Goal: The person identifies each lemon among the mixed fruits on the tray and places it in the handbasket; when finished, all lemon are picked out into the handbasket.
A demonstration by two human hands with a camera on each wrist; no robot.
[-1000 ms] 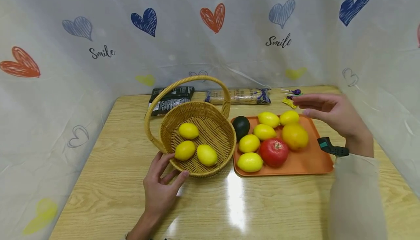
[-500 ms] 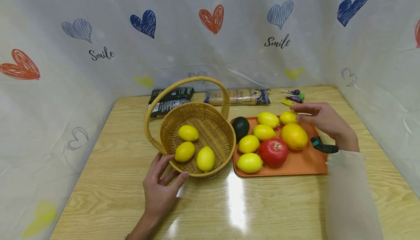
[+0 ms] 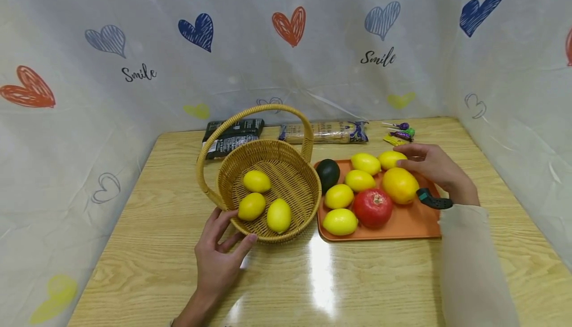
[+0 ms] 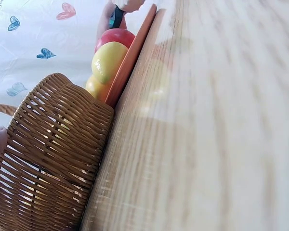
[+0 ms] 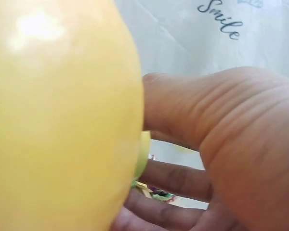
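Note:
In the head view, my left hand point(image 3: 218, 260) holds the near-left rim of a wicker basket point(image 3: 292, 168), which has a tall arched handle. Three lemons point(image 3: 256, 181) lie inside it. At the far right of an orange tray point(image 3: 420, 220), my right hand point(image 3: 435, 166) pinches a lemon point(image 3: 390, 160) between thumb and fingers. A larger orange-yellow fruit point(image 3: 399, 186) sits just in front of that lemon. It fills much of the right wrist view and hides most of the gripped lemon there. The left wrist view shows the basket's woven wall point(image 4: 58, 144) close up.
Also on the tray are several more lemons point(image 3: 365, 163), a red pomegranate point(image 3: 373, 208) and a dark green avocado point(image 3: 328, 173). Behind stand dark packets point(image 3: 234, 136), a long clear-wrapped package point(image 3: 323, 132) and wrapped candies point(image 3: 400, 133). A printed cloth point(image 3: 250, 69) surrounds the table.
My right hand has come down and left from above the tray's far right corner onto the lemon there. The nearest lemon in the basket has turned slightly. My left hand has stayed put.

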